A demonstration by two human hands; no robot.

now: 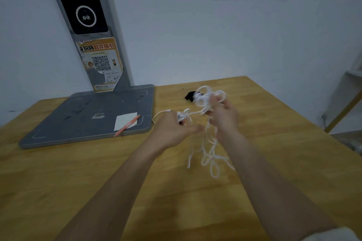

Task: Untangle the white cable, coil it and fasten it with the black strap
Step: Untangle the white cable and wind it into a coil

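The white cable [210,143] hangs tangled above the wooden table [78,172], light and limp, so it's best pinched near a free end. The left hand [172,131] and right hand [223,117] both grip it. The black strap [189,96] lies at twelve o'clock.

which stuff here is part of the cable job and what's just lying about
Part of the job:
- white cable, tangled, held in left hand and right hand
- black strap, lying on the wooden table

Just lying about:
- orange pen
- white paper slip
- grey scanner stand they rest on
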